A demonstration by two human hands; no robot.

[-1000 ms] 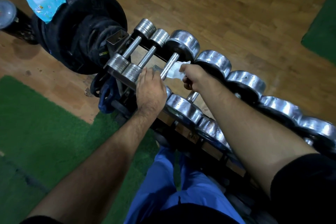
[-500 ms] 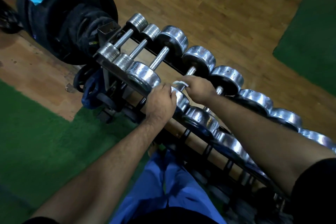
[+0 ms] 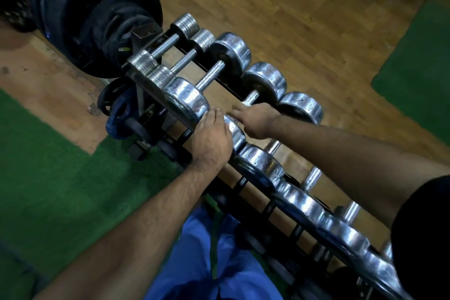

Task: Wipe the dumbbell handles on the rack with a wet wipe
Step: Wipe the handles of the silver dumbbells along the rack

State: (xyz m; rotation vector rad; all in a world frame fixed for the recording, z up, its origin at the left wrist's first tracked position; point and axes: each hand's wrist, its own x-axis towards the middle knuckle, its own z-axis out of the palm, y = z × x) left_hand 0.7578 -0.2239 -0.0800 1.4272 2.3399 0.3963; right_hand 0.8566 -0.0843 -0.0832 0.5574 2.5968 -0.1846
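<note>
Right hand [image 3: 255, 120] curls over the steel handle of the fourth chrome dumbbell [image 3: 265, 81], wipe hidden, left hand [image 3: 211, 137] flat beside it; the handles behind the wrist look unwiped.

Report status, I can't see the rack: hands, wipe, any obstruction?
Left hand on near dumbbell head. Right hand over fourth handle; wipe not visible. Nothing blocking.
</note>
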